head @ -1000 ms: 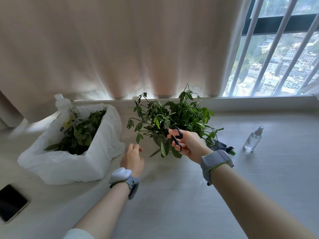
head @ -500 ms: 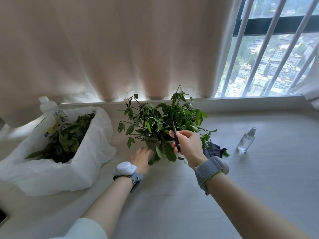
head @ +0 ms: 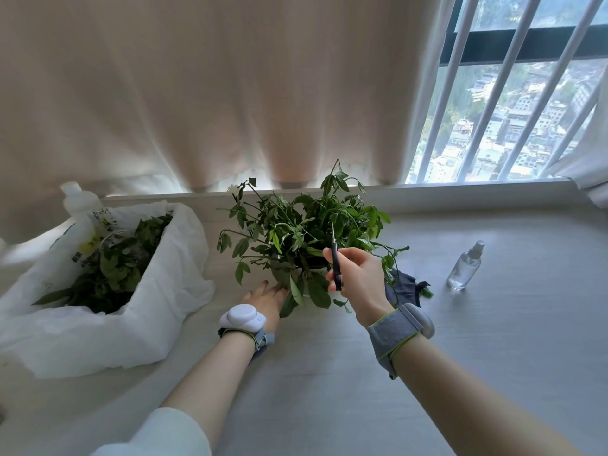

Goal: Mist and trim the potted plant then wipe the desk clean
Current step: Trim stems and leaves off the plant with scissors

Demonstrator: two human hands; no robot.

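Closest in: the desk [head: 329,373], a pale surface running from the viewer to the sill; 2 forearms reach across it, each wearing a wrist band [head: 241,319].
Near left: the left hand [head: 268,299] lies on the desk against the foot of the pot [head: 279,276], fingers fairly straight and together, tips hidden under drooping leaves; it braces rather than grasps.
Near right: the right hand [head: 360,279] is curled round the handles of the scissors [head: 335,261], just in front of the foliage.
Tool axis: near upright in the view; handles low in the fist, blades pointing up and slightly away into the leaves; the blades read as 1 thin line, so probably closed or nearly so.
Step in hand: trimming, judged from the tool held and the clippings [head: 112,268] already bagged.
Next move: likely calls for opening the blades and setting them across 1 chosen stem, with the left hand bracing the pot.
Centre: the potted plant [head: 302,225], upright near the sill, stems sprawling outward.
Right of pot: a dark crumpled cloth [head: 403,287]; wiping apparently not yet begun.
Further right: the spray bottle [head: 465,266], clear, upright, apart from the cloth.
Left: an open white bag [head: 158,307] of cut greenery, a white bottle [head: 80,205] behind it.
Farthest: curtain [head: 230,93] and barred window [head: 526,110].
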